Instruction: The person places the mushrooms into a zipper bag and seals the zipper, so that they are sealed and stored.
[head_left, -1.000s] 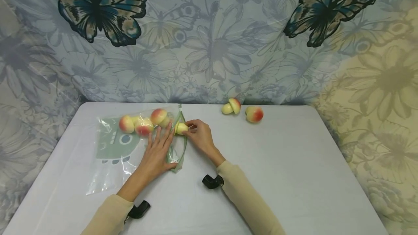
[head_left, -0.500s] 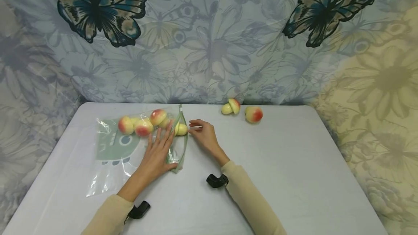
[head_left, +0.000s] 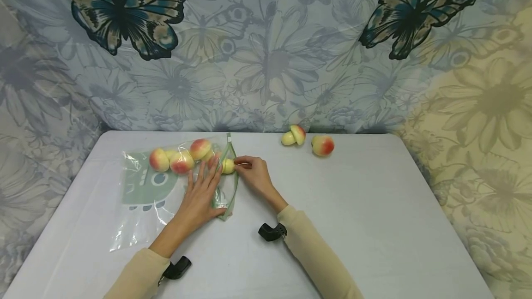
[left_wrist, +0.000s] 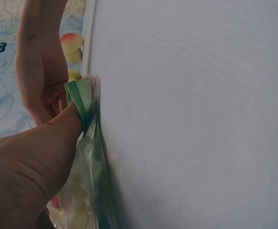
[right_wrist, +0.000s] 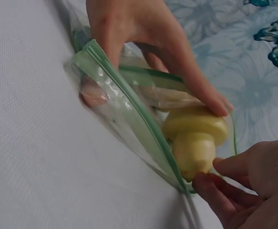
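A clear zip bag [head_left: 145, 216] with a green strip at its mouth lies on the table's left half. Inside it are several toy mushrooms [head_left: 182, 162] with red-yellow caps. My left hand [head_left: 200, 196] rests across the bag with fingers spread, its thumb at the mouth's near corner. In the right wrist view, one left finger touches the cap of a yellow mushroom [right_wrist: 194, 138], whose stem points out of the mouth. My right hand [head_left: 256, 176] has thumb and fingertips pinched at that stem's end; how firmly they grip cannot be told.
Two more toy mushrooms lie near the table's back edge: one mushroom [head_left: 293, 135] on its side and another mushroom [head_left: 323, 145] right of it. A patterned cloth with butterflies [head_left: 120, 10] hangs behind the white table [head_left: 374, 225].
My right hand drew back slightly from the stem half a second ago and is now against it again. The mushroom sits slightly deeper in the bag. My left hand stays put.
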{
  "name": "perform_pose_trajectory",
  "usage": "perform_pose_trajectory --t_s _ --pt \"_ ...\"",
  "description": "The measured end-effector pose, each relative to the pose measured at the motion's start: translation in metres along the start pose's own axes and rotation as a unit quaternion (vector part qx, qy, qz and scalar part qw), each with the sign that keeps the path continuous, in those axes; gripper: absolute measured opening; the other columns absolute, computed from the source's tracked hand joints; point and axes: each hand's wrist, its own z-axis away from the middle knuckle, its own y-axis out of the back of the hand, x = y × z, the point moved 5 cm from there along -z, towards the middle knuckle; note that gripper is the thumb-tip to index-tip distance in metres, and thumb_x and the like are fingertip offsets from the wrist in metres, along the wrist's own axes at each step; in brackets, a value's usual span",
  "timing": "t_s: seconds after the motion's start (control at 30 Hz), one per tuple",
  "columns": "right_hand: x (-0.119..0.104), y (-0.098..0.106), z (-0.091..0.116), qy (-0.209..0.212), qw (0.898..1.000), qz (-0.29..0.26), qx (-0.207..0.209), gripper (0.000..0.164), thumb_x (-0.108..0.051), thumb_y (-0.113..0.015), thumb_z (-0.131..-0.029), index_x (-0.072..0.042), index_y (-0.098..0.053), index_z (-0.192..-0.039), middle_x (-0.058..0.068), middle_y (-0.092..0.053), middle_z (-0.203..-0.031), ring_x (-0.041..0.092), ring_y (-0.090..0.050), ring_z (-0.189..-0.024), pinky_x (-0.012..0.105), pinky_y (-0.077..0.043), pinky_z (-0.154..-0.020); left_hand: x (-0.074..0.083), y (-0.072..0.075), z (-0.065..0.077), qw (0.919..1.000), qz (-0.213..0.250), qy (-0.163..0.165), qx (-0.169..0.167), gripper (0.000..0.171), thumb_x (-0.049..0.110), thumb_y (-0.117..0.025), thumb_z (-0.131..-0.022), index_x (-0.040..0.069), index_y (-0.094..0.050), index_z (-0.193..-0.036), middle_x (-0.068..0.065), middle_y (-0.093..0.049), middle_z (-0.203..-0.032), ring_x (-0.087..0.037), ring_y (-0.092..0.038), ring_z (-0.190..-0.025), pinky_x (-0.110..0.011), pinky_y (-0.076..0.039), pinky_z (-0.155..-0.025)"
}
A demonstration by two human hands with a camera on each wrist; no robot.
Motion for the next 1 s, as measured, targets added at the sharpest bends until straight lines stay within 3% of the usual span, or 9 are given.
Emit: perform_pose_trajectory --t_s 0.3,0.47,0.6,0.77,1.0 --pt "-0.010 -0.010 0.002 0.044 0.997 0.059 -0.006 0.019 0.000 -0.069 -0.087 0.004 -0.073 -0.105 0.016 -0.073 -0.101 0.027 -0.071 -0.093 0.029 -0.056 -0.081 0.002 0.002 -0.001 0.9997 -0.017 0.000 -0.016 0.125 0.045 -0.092 -0.057 0.000 -0.026 -0.153 -0.014 -0.010 -0.164 -0.042 -0.006 -0.148 -0.067 -0.006 -0.113" --pt "-0.015 -0.014 0.003 0.064 0.996 0.064 -0.014 0.018 0.002 -0.068 -0.088 0.005 -0.072 -0.106 0.017 -0.072 -0.101 0.028 -0.070 -0.094 0.032 -0.057 -0.081 0.003 0.004 -0.001 0.9992 -0.038 -0.004 -0.012 0.122 0.047 -0.092 -0.057 0.001 -0.032 -0.151 -0.014 -0.014 -0.163 -0.041 -0.006 -0.148 -0.065 -0.006 -0.114" --pt "-0.014 -0.012 0.003 0.055 0.997 0.059 -0.020 0.019 0.001 -0.066 -0.090 0.004 -0.071 -0.108 0.017 -0.072 -0.105 0.028 -0.070 -0.096 0.033 -0.056 -0.083 0.003 0.004 -0.001 0.9989 -0.045 -0.006 -0.010 0.120 0.048 -0.091 -0.057 0.001 -0.034 -0.151 -0.014 -0.015 -0.163 -0.041 -0.008 -0.148 -0.065 -0.007 -0.114" --pt "-0.013 0.002 0.002 0.034 0.998 0.051 -0.015 0.020 0.000 -0.065 -0.091 0.002 -0.071 -0.110 0.016 -0.071 -0.109 0.027 -0.070 -0.097 0.031 -0.057 -0.080 0.003 0.004 -0.001 0.9991 -0.042 -0.005 -0.006 0.121 0.049 -0.091 -0.056 0.000 -0.033 -0.151 -0.015 -0.017 -0.162 -0.042 -0.010 -0.148 -0.064 -0.008 -0.114" --pt "-0.010 0.038 -0.001 0.015 0.998 0.048 0.025 0.019 -0.001 -0.066 -0.091 -0.002 -0.073 -0.109 0.013 -0.072 -0.108 0.025 -0.070 -0.097 0.030 -0.057 -0.078 0.002 0.003 -0.001 0.9995 -0.032 0.002 -0.009 0.122 0.047 -0.091 -0.057 0.001 -0.030 -0.152 -0.015 -0.015 -0.163 -0.042 -0.010 -0.148 -0.063 -0.007 -0.115"
